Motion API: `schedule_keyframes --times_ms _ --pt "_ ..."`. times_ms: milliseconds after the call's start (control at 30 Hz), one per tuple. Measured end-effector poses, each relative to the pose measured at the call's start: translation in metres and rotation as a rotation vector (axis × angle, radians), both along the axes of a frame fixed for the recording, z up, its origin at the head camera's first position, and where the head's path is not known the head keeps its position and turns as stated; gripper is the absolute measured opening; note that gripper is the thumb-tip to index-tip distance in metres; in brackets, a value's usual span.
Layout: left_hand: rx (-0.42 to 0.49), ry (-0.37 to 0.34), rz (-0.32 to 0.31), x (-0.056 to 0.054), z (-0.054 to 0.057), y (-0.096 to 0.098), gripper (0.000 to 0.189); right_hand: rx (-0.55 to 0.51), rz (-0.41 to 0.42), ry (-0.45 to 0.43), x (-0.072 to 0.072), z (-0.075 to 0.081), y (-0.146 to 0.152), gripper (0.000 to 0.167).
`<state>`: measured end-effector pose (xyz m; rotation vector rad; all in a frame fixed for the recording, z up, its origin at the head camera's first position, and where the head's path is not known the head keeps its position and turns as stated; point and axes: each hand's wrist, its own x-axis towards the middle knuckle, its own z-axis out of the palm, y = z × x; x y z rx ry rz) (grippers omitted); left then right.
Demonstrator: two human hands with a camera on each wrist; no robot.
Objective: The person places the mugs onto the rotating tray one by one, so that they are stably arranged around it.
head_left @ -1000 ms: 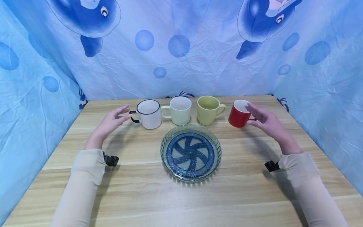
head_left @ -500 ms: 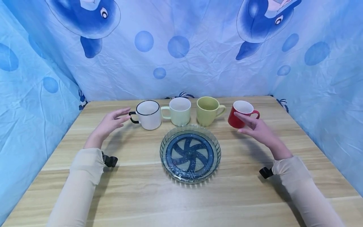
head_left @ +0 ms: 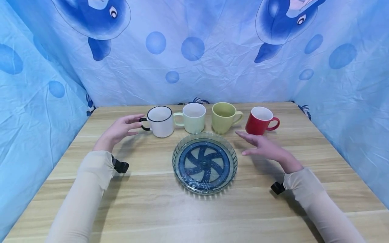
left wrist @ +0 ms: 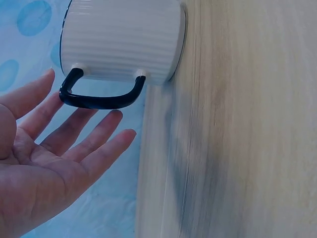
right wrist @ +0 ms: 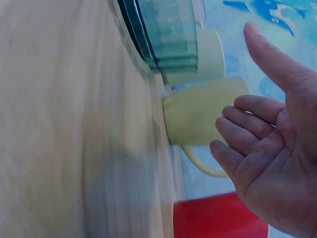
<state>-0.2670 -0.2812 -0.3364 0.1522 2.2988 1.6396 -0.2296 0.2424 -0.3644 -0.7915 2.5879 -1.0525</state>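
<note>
My left hand (head_left: 121,129) is at the black handle (left wrist: 101,101) of the white mug (head_left: 160,124), its fingers spread and right beside the handle without curling round it. On the other side, my right hand (head_left: 263,147) hovers over the table in front of the red mug (head_left: 257,125), near the glass dish's right rim. Its fingers are extended toward the dish, thumb apart, and hold nothing. The round glass dish (head_left: 204,190), blue-patterned in its base, lies at the middle. Behind it stand a pale green mug (head_left: 193,122) and a yellow-green mug (head_left: 222,121).
All the mugs stand upright in a row near the back edge of the wooden table (head_left: 194,219). A blue curtain (head_left: 225,81) with cartoon dolphins hangs behind and along both sides.
My right hand has moved left and nearer, from the red mug's handle toward the glass dish. My left hand has shifted slightly right, closer to the black handle. The mugs have not moved.
</note>
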Motion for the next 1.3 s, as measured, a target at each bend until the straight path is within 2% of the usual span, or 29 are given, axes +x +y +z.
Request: schedule_keyframes --times_ms 233,633,800,967,1300 --pt "0.025 -0.017 0.003 -0.004 -0.002 0.003 0.056 0.017 0.101 0.015 0.005 -0.002 -0.014 0.086" --pt "0.101 -0.052 0.008 -0.008 -0.007 0.003 0.057 0.03 0.14 -0.004 0.009 -0.006 -0.021 0.093" --pt "0.151 -0.081 0.039 -0.007 -0.011 0.002 0.058 0.02 0.159 -0.011 0.009 -0.008 -0.023 0.093" --pt "0.216 -0.103 0.064 -0.008 -0.015 0.001 0.05 0.009 0.17 -0.035 0.009 -0.009 -0.024 0.093" --pt "0.24 -0.107 0.059 -0.009 -0.018 0.003 0.062 0.018 0.182 -0.079 0.011 -0.008 -0.025 0.093"
